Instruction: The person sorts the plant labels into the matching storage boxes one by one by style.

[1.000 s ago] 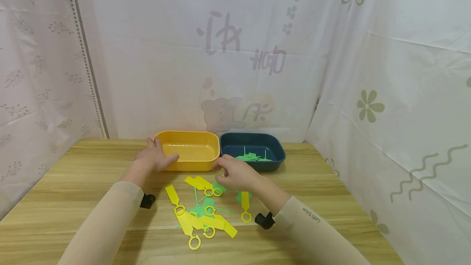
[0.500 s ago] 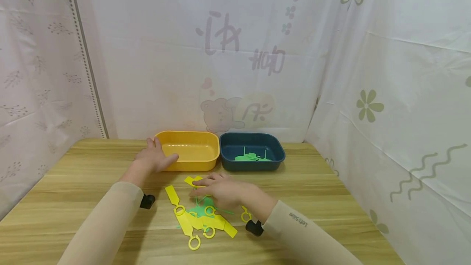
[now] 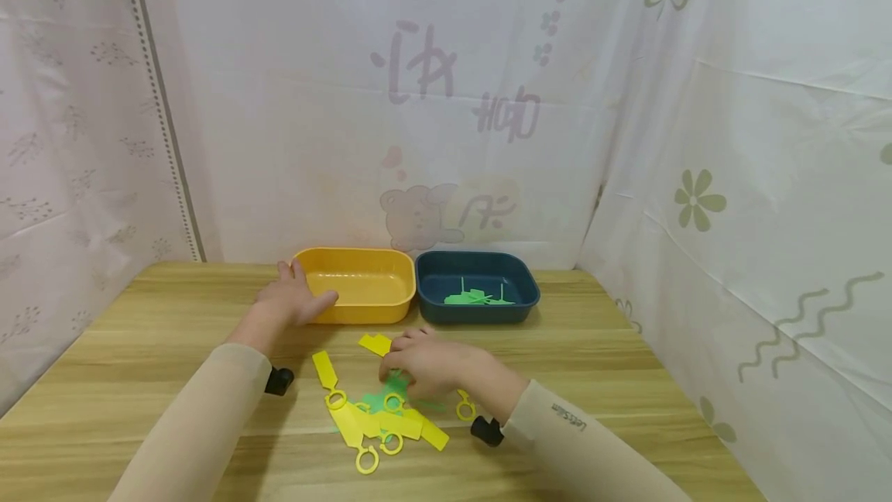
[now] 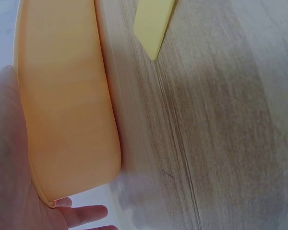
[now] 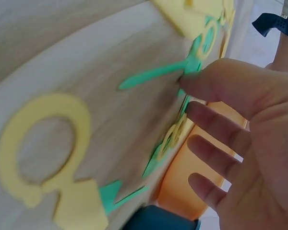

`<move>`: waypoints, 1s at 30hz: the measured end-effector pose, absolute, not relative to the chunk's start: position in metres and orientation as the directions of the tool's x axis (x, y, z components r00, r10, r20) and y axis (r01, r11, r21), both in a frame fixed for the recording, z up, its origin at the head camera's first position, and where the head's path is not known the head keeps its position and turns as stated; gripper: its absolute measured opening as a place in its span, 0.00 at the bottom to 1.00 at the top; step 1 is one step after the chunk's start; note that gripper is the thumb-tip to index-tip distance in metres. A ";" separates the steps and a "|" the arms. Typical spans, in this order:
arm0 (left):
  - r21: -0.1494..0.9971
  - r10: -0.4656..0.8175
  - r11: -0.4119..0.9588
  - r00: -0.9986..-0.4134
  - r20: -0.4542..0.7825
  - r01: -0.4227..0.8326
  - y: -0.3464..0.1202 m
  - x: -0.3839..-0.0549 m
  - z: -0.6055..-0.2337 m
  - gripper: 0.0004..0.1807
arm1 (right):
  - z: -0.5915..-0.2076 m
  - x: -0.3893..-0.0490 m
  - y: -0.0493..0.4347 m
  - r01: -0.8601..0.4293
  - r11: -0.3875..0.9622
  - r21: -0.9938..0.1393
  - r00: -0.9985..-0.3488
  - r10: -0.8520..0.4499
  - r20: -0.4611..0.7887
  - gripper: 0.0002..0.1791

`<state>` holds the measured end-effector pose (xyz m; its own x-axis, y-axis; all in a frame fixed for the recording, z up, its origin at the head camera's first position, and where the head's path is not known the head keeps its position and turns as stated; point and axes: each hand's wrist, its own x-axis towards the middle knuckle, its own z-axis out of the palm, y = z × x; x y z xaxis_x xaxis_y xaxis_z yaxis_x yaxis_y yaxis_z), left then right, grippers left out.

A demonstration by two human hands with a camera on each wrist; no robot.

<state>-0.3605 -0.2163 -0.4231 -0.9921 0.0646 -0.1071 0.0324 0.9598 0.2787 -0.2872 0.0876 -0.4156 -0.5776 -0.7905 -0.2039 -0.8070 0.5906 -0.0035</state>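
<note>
My left hand (image 3: 293, 300) rests on the left end of the yellow tub (image 3: 369, 314), its thumb over the front rim and its fingers reaching along the side wall. Low over the pile, my right hand (image 3: 432, 362) pinches a green plastic tag with a thin stem (image 5: 153, 76) between thumb and index finger. The other fingers are spread apart from it. Yellow ring tags (image 3: 400, 426) lie loosely over more green tags (image 3: 376, 401) in front of the hand. Part of the pile is hidden beneath my right palm.
A dark blue tub (image 3: 481, 317) stands against the right side of the yellow one, with several green tags (image 3: 467, 299) inside. One yellow ring tag (image 3: 466, 409) lies by the right wrist. Behind the wooden table (image 3: 174, 331) hangs a printed curtain (image 3: 279, 138).
My right hand has come down from beside the dark blue tub to the pile and closed on a green tag; the tags there have shifted slightly. The left hand stays on the yellow tub.
</note>
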 end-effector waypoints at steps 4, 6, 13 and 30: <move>0.269 0.067 0.962 -0.992 -0.109 0.036 -0.217 -0.362 -0.424 0.66 | -0.418 -0.289 0.093 -0.799 0.602 -0.009 -0.591 -0.787 -0.177 0.15; 0.266 0.067 0.963 -0.992 -0.108 0.036 -0.217 -0.363 -0.425 0.66 | -0.419 -0.290 0.096 -0.797 0.604 -0.011 -0.594 -0.786 -0.173 0.09; 0.266 0.063 0.964 -0.991 -0.115 0.031 -0.218 -0.366 -0.426 0.67 | -0.421 -0.291 0.105 -0.782 0.623 -0.006 -0.614 -0.773 -0.157 0.06; 0.260 0.067 0.965 -0.991 -0.118 0.034 -0.218 -0.363 -0.425 0.67 | -0.413 -0.297 0.120 -0.729 0.656 -0.196 -0.666 -0.745 -0.015 0.10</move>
<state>-0.3630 -0.2176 -0.4251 -0.9908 0.0670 -0.1179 0.0343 0.9650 0.2601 -0.2974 0.1200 -0.4132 -0.6664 -0.7454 -0.0154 -0.7290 0.6558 -0.1963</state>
